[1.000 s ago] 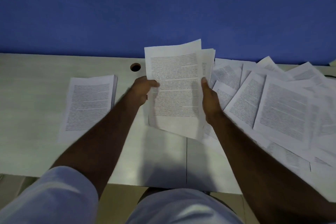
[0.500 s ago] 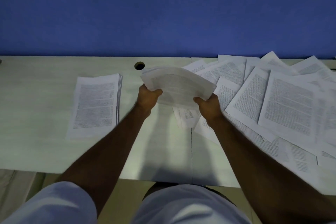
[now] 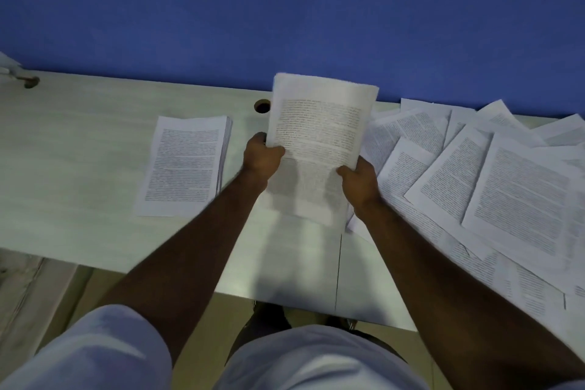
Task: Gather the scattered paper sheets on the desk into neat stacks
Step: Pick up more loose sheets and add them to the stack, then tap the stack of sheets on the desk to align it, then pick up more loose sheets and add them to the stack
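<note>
I hold a bundle of printed sheets [image 3: 319,133] upright over the middle of the pale desk [image 3: 79,149]. My left hand [image 3: 262,158] grips its left edge and my right hand [image 3: 359,182] grips its lower right edge. A neat stack of sheets [image 3: 185,165] lies flat on the desk just left of my left forearm. Several loose printed sheets [image 3: 493,187] lie scattered and overlapping across the desk's right side.
A blue wall [image 3: 285,9] rises behind the desk. A round cable hole [image 3: 262,105] sits at the desk's back edge beside the held bundle, and another hole [image 3: 31,82] is at far left. A seam [image 3: 338,269] runs through the desktop. Floor shows below the front edge.
The bundle, bent over and held low half a second ago, now stands upright again in both hands with its edges more even. The view has shifted slightly right.
</note>
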